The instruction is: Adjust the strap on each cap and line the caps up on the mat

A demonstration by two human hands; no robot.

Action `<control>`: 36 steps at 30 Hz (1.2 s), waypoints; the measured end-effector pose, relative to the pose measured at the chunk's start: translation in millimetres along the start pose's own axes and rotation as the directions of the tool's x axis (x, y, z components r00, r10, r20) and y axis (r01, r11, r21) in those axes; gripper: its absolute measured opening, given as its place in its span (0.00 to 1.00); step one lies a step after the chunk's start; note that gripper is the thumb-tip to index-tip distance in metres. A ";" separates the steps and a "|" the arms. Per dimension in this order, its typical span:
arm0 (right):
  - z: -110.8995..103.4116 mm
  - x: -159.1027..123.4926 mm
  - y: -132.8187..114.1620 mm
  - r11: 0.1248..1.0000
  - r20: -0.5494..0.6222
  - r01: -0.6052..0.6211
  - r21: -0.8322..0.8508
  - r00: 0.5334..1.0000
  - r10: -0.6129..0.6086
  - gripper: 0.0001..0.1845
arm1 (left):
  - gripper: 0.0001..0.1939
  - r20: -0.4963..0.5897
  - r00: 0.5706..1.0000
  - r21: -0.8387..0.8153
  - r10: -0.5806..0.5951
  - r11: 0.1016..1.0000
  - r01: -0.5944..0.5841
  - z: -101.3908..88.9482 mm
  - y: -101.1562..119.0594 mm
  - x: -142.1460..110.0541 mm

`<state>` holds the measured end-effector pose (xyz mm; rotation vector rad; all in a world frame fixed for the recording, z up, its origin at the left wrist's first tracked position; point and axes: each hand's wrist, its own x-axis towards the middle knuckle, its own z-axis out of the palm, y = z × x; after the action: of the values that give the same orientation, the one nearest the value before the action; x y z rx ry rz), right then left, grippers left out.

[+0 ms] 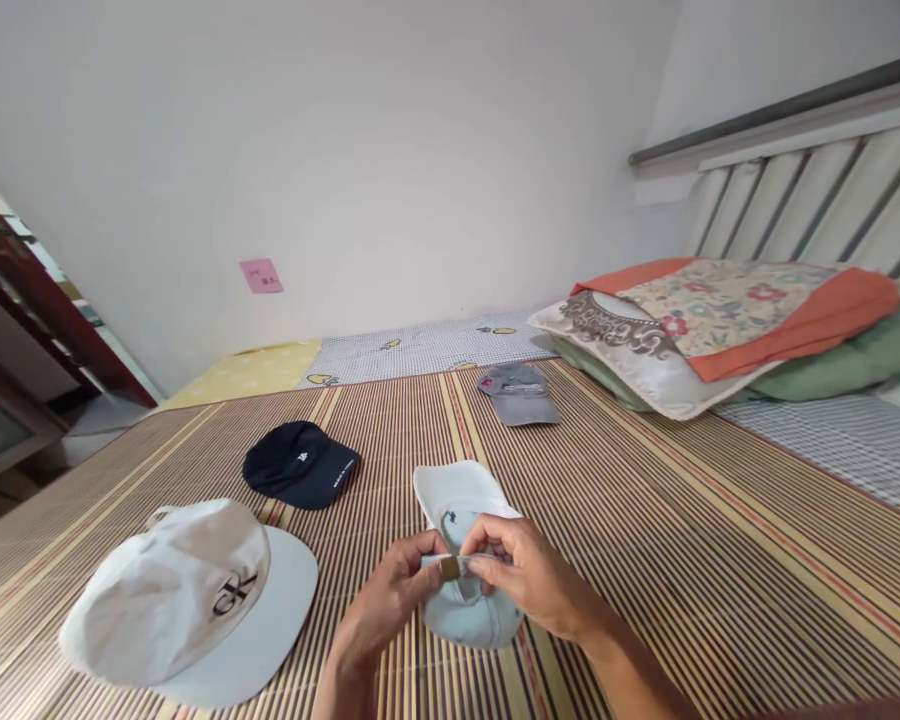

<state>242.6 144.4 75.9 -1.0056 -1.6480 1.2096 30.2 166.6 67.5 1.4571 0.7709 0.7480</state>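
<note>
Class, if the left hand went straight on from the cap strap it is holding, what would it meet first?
Probably the right hand, pinching the same strap; exact depth is unclear.

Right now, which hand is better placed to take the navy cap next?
Probably the left hand: it is nearer the navy cap; the right hand would reach across it. Both grip the pale-blue cap.

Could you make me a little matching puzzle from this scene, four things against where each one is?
1. Light blue cap
2. Navy cap
3. Gray cap
4. Pink paper

A. On the wall
B. Nearest the pillows
C. In the fingers of the left hand and right hand
D. Just beyond the large white cap

Pairs: 1-C, 2-D, 3-B, 4-A
</note>
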 end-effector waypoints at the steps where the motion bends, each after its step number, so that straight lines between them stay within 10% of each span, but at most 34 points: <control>1: -0.2 0.1 0.1 1.000 0.004 -0.004 0.016 1.000 0.004 0.03 | 0.25 0.011 1.000 -0.008 0.015 1.000 -0.015 -0.4 -0.2 -0.3; 11: 0.9 -1.9 -6.1 0.988 -0.041 0.048 -0.144 0.998 -0.055 0.09 | 0.23 0.092 0.996 0.001 -0.002 1.000 0.002 0.9 2.5 -2.7; 36: -5.9 -3.6 -1.9 0.977 0.078 -0.035 0.211 0.997 0.019 0.06 | 0.24 0.071 0.997 -0.025 0.030 0.999 -0.028 -1.1 -4.6 -1.8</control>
<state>249.0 142.4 78.3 -0.8604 -1.5275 1.4244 28.1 165.8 63.0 1.4681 0.6856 0.7214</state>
